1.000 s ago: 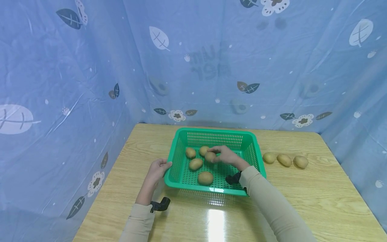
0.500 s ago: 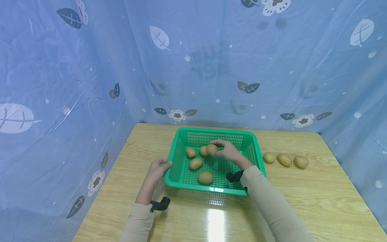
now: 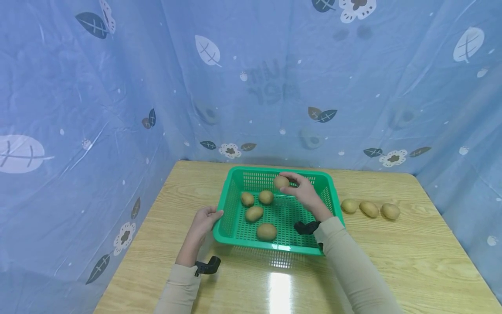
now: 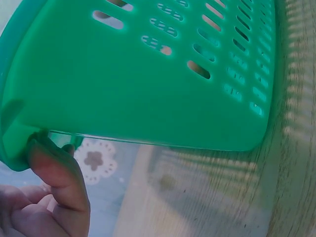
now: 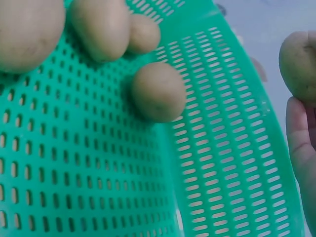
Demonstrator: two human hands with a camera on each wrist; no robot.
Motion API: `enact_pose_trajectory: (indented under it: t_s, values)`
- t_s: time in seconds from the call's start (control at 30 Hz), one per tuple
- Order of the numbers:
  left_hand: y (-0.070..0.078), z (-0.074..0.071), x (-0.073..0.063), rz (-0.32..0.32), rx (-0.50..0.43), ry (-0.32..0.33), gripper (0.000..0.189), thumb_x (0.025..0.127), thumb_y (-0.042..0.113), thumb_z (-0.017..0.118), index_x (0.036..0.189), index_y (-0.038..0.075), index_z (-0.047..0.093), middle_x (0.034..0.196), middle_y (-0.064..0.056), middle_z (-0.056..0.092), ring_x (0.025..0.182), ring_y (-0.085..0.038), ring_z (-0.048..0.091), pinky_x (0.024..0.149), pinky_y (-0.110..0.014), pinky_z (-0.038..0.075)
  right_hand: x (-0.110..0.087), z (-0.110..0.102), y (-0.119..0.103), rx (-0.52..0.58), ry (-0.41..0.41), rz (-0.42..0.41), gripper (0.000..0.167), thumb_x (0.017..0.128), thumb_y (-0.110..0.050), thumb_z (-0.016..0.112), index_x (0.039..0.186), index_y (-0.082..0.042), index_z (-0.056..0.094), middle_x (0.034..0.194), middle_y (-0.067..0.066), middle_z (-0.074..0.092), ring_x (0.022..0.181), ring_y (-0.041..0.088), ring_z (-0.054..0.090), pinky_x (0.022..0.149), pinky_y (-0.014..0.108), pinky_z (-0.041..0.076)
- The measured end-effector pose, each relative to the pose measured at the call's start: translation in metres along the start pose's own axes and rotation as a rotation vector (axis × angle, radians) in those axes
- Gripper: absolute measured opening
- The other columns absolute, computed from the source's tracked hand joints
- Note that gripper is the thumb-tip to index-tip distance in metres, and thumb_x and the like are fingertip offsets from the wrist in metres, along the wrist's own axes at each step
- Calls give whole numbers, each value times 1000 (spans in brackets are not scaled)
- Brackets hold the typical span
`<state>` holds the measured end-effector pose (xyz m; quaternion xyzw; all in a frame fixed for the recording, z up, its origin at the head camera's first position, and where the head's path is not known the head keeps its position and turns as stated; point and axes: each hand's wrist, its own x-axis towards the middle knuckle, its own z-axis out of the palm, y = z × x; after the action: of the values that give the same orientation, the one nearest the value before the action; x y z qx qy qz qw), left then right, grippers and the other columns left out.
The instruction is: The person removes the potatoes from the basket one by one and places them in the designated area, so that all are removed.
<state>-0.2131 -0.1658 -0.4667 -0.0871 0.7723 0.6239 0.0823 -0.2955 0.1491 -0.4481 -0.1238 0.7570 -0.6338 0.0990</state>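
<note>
My right hand [image 3: 305, 195] holds a potato [image 3: 280, 182] between thumb and fingers, raised over the back part of the green plastic basket [image 3: 251, 244]. The right wrist view shows this held potato [image 5: 298, 66] at its right edge, beyond the basket wall, with part of the hand below it. Several other potatoes [image 3: 266, 197] lie apart on the basket floor, mostly in its left half. On the left side, my left hand [image 3: 203, 222] pinches the basket's rim. The left wrist view has the thumb [image 4: 57, 173] bent against that rim near a corner.
Three potatoes [image 3: 369, 209] lie in a row on the wooden table [image 3: 412, 253], just right of the basket. A blue patterned curtain [image 3: 251, 87] hangs behind the table and along both sides. Each wrist wears a black camera mount [image 3: 208, 265].
My right hand has lifted its potato from low in the basket, moving up, back and slightly right. The potato behind it now shows fully. The left hand has kept its place.
</note>
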Motion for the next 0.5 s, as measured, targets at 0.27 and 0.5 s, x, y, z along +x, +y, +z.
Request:
enact_pose_trajectory:
  t_s: [0.27, 0.5]
  values:
    - [1, 0, -1, 11, 4, 8, 40, 97, 18, 53, 124, -10, 50, 108, -24, 65, 92, -23, 67, 76, -28, 54, -9, -6, -16, 44, 70, -32, 55, 90, -12, 66, 140, -7, 44, 144, 12, 41, 129, 31, 41, 92, 34, 48]
    - [-3, 0, 0, 4, 26, 15, 37, 97, 17, 52, 122, -9, 52, 105, -19, 65, 88, -19, 65, 77, -30, 54, -21, -13, -17, 58, 131, -76, 56, 89, -24, 68, 139, -14, 46, 142, 7, 43, 128, 21, 42, 97, 39, 44]
